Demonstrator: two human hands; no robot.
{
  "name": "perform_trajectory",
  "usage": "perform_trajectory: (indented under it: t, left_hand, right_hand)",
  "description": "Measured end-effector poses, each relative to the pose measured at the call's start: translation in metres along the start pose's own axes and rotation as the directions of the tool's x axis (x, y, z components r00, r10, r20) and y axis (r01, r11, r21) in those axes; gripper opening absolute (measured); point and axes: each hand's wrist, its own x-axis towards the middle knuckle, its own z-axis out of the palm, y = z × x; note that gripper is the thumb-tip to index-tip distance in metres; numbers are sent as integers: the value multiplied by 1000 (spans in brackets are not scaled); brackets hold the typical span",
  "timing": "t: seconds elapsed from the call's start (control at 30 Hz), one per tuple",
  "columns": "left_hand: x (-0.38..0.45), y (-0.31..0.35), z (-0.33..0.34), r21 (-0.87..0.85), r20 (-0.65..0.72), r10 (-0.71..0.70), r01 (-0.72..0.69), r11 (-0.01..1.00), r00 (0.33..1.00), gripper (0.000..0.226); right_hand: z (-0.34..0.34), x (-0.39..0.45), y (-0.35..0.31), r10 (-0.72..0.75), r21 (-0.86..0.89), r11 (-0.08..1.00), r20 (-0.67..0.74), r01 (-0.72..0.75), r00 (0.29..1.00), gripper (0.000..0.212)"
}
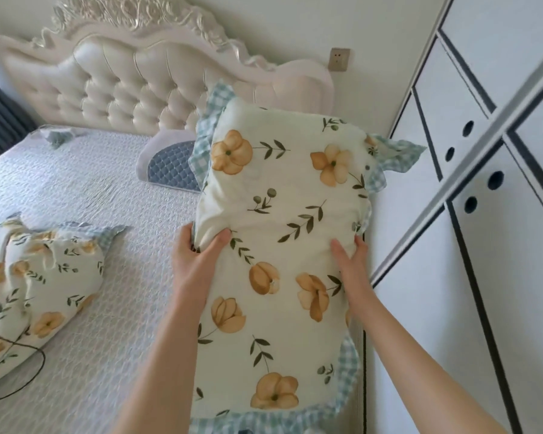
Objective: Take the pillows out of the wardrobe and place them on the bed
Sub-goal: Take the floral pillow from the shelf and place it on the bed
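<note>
The floral pillow (282, 233), cream with orange flowers, green sprigs and a blue gingham frill, is held lengthwise in front of the person, over the right edge of the bed (107, 214). Both hands are clamped on it. The left hand (198, 264) grips the left side, thumb pressed into the top face and fingers wrapped round the edge. The right hand (351, 261) presses on the right side, fingers spread along the fabric and partly curled over the rim. Whether the pillow's underside touches the bedcover cannot be told.

A second pillow (35, 292) in the same print lies on the bed's white quilted cover at the left, well apart from the first. A thin dark cord (29, 371) loops across its near corner. Near the tufted cream headboard (123, 86) lies a blue quilted cushion (170, 167), partly hidden behind the held pillow. The white wardrobe (483, 183) with dark trim and round holes stands at the right, just beside the bed. A wall socket (339, 59) sits above the headboard's right end.
</note>
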Motion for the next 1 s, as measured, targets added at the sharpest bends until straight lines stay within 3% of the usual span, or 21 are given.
perform_trajectory:
  t: [0.27,0.43,1.0]
  left_hand:
    - [77,0,80,65,-124,1,7,998,992,30]
    - [129,-4,105,61,-197,-36,49,997,980,27]
    - [369,-13,150,-82,-315,-185,168,982,931,28]
  right_hand:
    - [-6,135,-50,-62,-80,994,116,71,991,84]
    - [12,202,-72,-9,-83,996,213,28,977,87]
    - [148,441,-135,24,-176,984,241,19,970,70]
